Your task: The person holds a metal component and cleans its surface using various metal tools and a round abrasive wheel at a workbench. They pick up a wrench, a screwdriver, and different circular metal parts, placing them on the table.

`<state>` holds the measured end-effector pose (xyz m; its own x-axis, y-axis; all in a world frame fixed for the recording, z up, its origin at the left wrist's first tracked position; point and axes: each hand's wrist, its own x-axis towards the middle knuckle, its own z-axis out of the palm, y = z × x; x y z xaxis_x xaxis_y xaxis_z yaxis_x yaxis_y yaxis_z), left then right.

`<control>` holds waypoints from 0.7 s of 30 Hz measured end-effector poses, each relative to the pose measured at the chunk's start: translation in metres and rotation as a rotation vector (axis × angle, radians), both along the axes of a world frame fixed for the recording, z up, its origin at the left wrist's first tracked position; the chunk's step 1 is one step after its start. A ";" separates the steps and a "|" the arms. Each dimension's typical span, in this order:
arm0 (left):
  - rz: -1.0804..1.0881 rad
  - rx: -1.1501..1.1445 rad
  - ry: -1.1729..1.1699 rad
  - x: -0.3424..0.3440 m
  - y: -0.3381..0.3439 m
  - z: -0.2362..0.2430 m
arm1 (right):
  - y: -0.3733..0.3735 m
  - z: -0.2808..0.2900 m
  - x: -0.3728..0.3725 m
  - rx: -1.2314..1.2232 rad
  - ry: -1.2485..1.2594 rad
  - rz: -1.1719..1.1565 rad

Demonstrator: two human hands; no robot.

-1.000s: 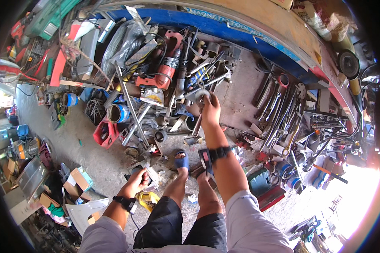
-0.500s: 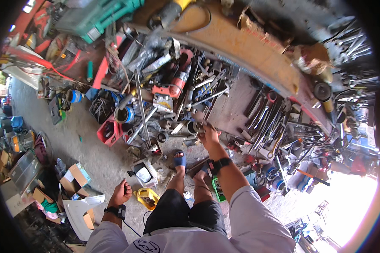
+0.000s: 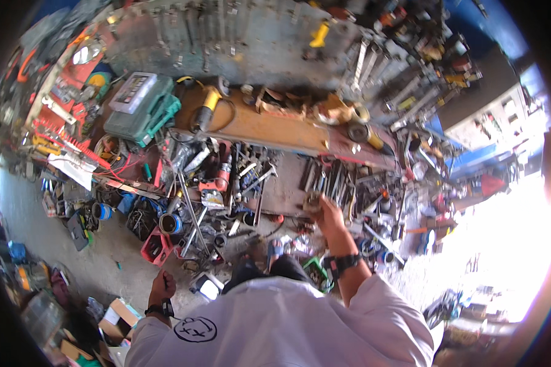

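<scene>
My right hand (image 3: 329, 219) is raised at the front edge of the workbench (image 3: 283, 186), its fingers closed round a small brownish-grey piece (image 3: 313, 200). Blur hides what kind of piece it is. Just beyond that hand, a row of long metal tools (image 3: 330, 179) lies on the bench's lower level. My left hand (image 3: 163, 285) hangs low on the left with curled fingers, and nothing shows in it. A red crate-like bin (image 3: 158, 248) stands on the floor just beyond the left hand.
On the brown upper shelf (image 3: 263, 126) lie a yellow-and-black power tool (image 3: 207, 110) and a green tool case (image 3: 142, 113). A red drill-like tool (image 3: 222, 177) is among loose tools. Long bars (image 3: 191, 208) lean out over the front edge. Wrenches (image 3: 362, 64) hang on the back wall.
The view has tilted up, bringing the back wall and more shelf into sight. My right hand has moved right along the bench, still holding the small piece. My left hand stays low and closed.
</scene>
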<state>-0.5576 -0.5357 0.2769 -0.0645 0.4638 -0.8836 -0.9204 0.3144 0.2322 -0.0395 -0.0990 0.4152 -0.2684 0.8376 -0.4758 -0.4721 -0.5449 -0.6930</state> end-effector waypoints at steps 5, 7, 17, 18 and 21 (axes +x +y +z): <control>0.131 -0.052 -0.020 0.035 0.023 0.046 | 0.027 0.082 0.027 0.197 0.147 -0.080; 0.156 0.050 -0.074 0.039 0.010 0.040 | 0.042 0.068 0.031 0.408 0.105 0.000; 0.252 0.206 0.007 0.130 -0.009 0.049 | 0.124 0.103 0.006 0.093 0.632 0.392; 0.358 0.181 -0.004 0.140 -0.005 0.051 | 0.127 0.107 0.002 0.174 0.532 0.411; 0.510 0.198 -0.024 0.184 -0.021 0.045 | 0.140 0.114 -0.001 0.424 0.260 0.505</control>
